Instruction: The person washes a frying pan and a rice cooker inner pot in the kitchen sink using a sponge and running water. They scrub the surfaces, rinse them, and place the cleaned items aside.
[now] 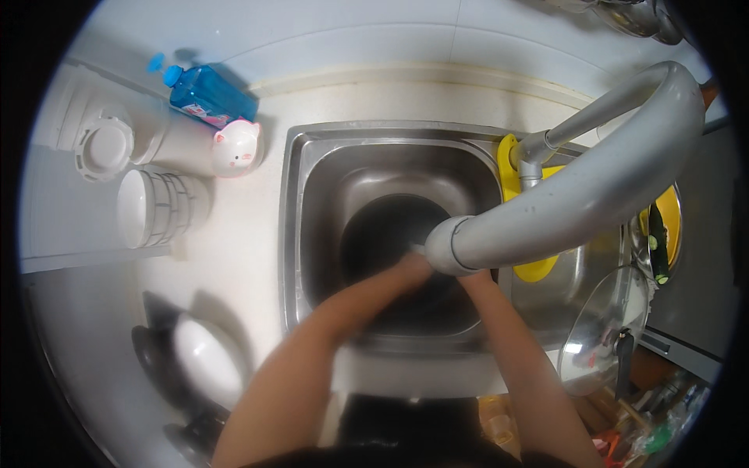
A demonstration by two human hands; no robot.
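Observation:
Both my hands are over the stainless steel sink basin [322, 175], under the end of a thick grey curved faucet spout [562, 205]. A dark round pan or bowl [380, 234] lies in the basin beneath them. My left hand [416, 268] shows only its back and wrist, just left of the spout's mouth. A small pale patch shows by its fingers; I cannot tell what it is. Of my right hand [478, 279], little more than the wrist appears below the spout. The spout covers the fingers of both hands, so whether they hold anything is hidden.
Left on the counter stand a blue soap pump bottle [210, 96], a pig-faced bowl [237, 149], a white cup [167, 207] and a white bowl [208, 357]. Yellow cutting board [538, 269], glass lid [597, 339] and cucumber [658, 245] are at right.

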